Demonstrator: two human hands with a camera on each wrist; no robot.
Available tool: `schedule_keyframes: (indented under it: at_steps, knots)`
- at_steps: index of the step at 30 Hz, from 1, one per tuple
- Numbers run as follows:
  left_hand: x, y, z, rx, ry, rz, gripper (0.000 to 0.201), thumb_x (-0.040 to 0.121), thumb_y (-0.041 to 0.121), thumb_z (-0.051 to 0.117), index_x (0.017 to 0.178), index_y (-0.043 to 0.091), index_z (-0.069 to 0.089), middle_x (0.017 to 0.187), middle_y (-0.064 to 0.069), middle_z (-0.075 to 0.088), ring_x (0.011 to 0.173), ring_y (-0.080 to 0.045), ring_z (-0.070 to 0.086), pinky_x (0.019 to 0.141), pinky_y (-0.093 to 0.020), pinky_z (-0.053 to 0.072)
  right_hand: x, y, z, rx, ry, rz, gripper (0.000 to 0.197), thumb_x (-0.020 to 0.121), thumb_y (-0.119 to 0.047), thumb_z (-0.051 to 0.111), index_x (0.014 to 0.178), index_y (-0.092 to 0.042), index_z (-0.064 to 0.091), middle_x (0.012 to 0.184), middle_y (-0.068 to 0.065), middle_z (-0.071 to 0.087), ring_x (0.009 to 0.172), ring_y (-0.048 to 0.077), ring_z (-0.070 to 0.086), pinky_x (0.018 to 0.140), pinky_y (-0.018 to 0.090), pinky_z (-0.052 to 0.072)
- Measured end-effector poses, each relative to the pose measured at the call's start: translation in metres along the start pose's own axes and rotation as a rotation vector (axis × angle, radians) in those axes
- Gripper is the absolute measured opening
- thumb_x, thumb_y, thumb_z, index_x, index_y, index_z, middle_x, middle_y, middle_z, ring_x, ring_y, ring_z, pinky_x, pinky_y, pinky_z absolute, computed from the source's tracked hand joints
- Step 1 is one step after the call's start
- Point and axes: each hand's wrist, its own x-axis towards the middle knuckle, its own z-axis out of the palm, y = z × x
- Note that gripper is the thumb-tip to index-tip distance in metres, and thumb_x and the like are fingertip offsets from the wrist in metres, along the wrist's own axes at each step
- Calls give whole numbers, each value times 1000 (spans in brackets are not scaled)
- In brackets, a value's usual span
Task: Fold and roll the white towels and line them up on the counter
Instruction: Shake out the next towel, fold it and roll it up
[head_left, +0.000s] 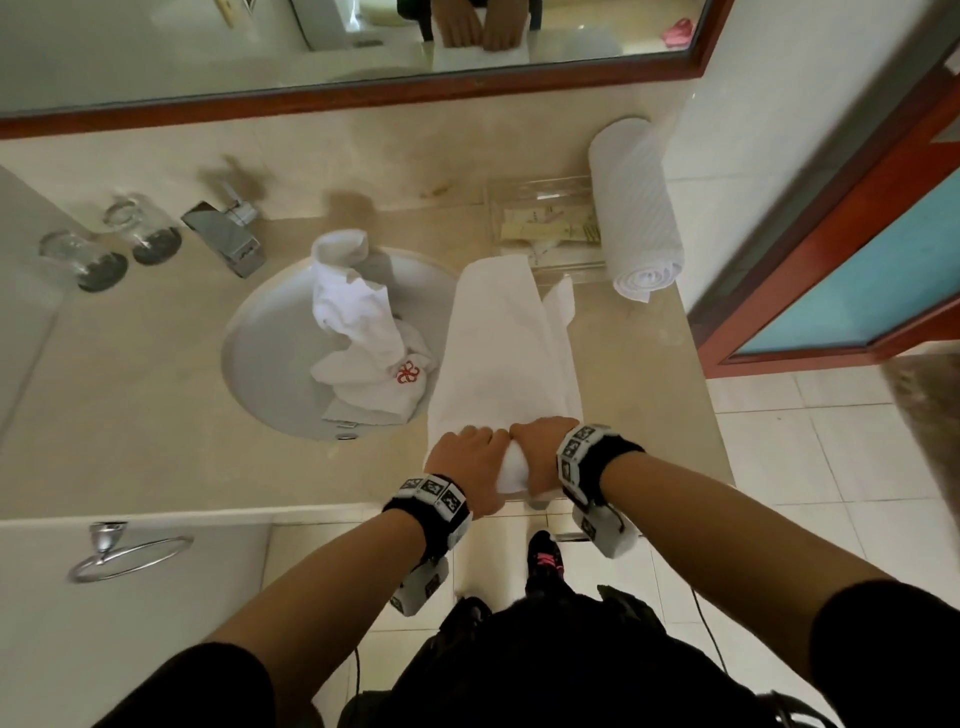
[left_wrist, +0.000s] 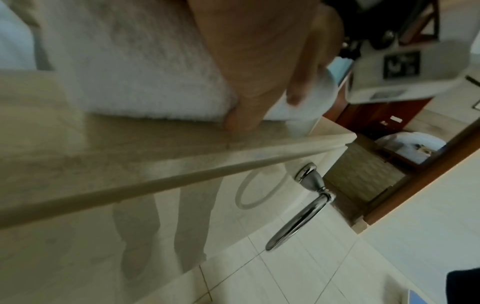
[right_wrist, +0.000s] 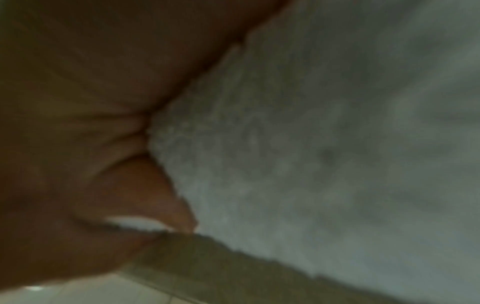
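A long folded white towel (head_left: 501, 353) lies on the beige counter (head_left: 639, 374), running from the front edge toward the wall. Its near end is rolled up, and both hands curl over that roll side by side: my left hand (head_left: 470, 457) on the left half, my right hand (head_left: 540, 441) on the right half. In the left wrist view my left hand (left_wrist: 254, 82) grips the towel (left_wrist: 142, 72) near the counter edge. The right wrist view shows my right hand (right_wrist: 91, 123) pressed into the towel (right_wrist: 311, 144). A finished rolled towel (head_left: 636, 208) lies at the back right. Crumpled white towels (head_left: 363, 338) sit in the sink (head_left: 260, 364).
Two glasses (head_left: 83, 260) and a chrome faucet (head_left: 228, 228) stand at the back left. A clear tray (head_left: 545, 223) of sachets sits between the flat towel and the rolled one. A towel ring (head_left: 130, 551) hangs below the counter front. A door frame (head_left: 831, 208) stands at the right.
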Motion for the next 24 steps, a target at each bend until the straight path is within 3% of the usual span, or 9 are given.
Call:
schedule_keyframes:
  at_steps: [2, 5, 8, 10, 13, 15, 20, 22, 24]
  knots:
    - [-4, 3, 2, 81, 26, 19, 64, 73, 32, 71, 128, 18, 42, 114, 0, 56, 102, -25, 55, 88, -37, 41, 2, -1, -9, 35, -71, -6, 43, 55, -38, 72, 93, -26, 56, 85, -2, 65, 75, 19, 64, 70, 34, 56]
    - [-9, 3, 2, 54, 1, -26, 52, 73, 30, 69, 118, 20, 43, 105, 0, 60, 95, -25, 60, 81, -35, 42, 8, -2, -9, 119, -131, -1, 40, 46, -36, 71, 83, -26, 59, 79, 0, 68, 73, 24, 67, 69, 41, 60]
    - [-7, 2, -1, -48, -91, -83, 49, 71, 33, 69, 113, 25, 46, 95, 4, 66, 84, -24, 65, 71, -32, 46, 3, -5, -2, 110, -127, -23, 45, 49, -38, 76, 90, -27, 60, 82, -2, 67, 75, 21, 66, 69, 36, 59]
    - [-2, 0, -7, -92, -152, -103, 53, 68, 36, 71, 116, 28, 49, 93, 5, 67, 81, -23, 66, 69, -30, 50, -2, -8, 2, -8, -16, -46, 54, 55, -45, 79, 101, -28, 57, 91, -5, 64, 79, 18, 64, 68, 29, 52]
    - [5, -2, -14, -151, -237, -119, 57, 61, 39, 76, 114, 32, 52, 93, 6, 67, 79, -21, 65, 73, -34, 56, -7, -11, 12, -177, 176, -77, 74, 61, -38, 84, 123, -19, 48, 111, 1, 58, 98, 24, 61, 77, 34, 45]
    - [4, 1, -12, -142, -251, -96, 60, 62, 37, 75, 117, 30, 52, 95, 5, 67, 81, -21, 65, 75, -35, 56, -10, -9, 19, -119, 173, -49, 71, 63, -36, 83, 121, -20, 46, 110, 1, 61, 95, 25, 63, 77, 34, 49]
    - [-7, 8, -5, 9, -62, -39, 60, 70, 36, 72, 123, 22, 46, 107, 1, 64, 96, -24, 61, 82, -35, 46, -13, -7, -1, 22, -28, -9, 46, 53, -37, 75, 94, -25, 58, 83, -4, 66, 72, 18, 64, 65, 30, 54]
    - [-8, 9, -6, 123, 1, 7, 64, 72, 36, 71, 128, 20, 43, 113, 0, 60, 105, -26, 56, 88, -36, 41, -9, -5, -8, 142, -79, 0, 41, 46, -33, 72, 85, -21, 65, 77, 0, 69, 69, 22, 67, 66, 38, 61]
    - [-8, 9, -6, 112, -2, -6, 59, 72, 32, 70, 123, 20, 44, 111, -1, 60, 102, -26, 58, 85, -36, 42, -7, -3, -10, 246, -111, -8, 37, 48, -27, 75, 84, -18, 67, 76, 2, 70, 69, 24, 68, 65, 41, 61]
